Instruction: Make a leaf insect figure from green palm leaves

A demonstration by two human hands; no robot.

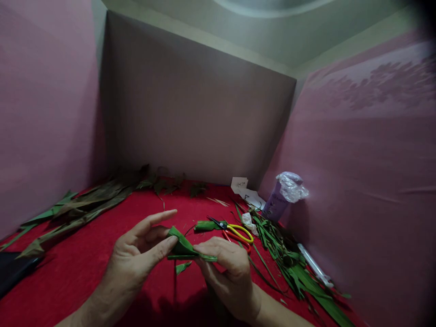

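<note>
left hand [136,254] is pinching one end of a folded green leaf [182,245] between thumb and fingers, index finger sticking out; right hand [228,268] is gripping the other end, fingers nearly together. leaf is sitting nearer and left of the scissors [240,233]. short leaf piece [203,225] is lying by their blades. right of the scissors, green strips [281,254] are heaping; beyond, purple container [275,202] is standing. far left of them, long brownish leaves [95,204] are spreading.

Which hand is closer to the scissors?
Right. The right hand is just this side of the scissors; the left hand is farther away, left of them, pinching the folded leaf.
</note>
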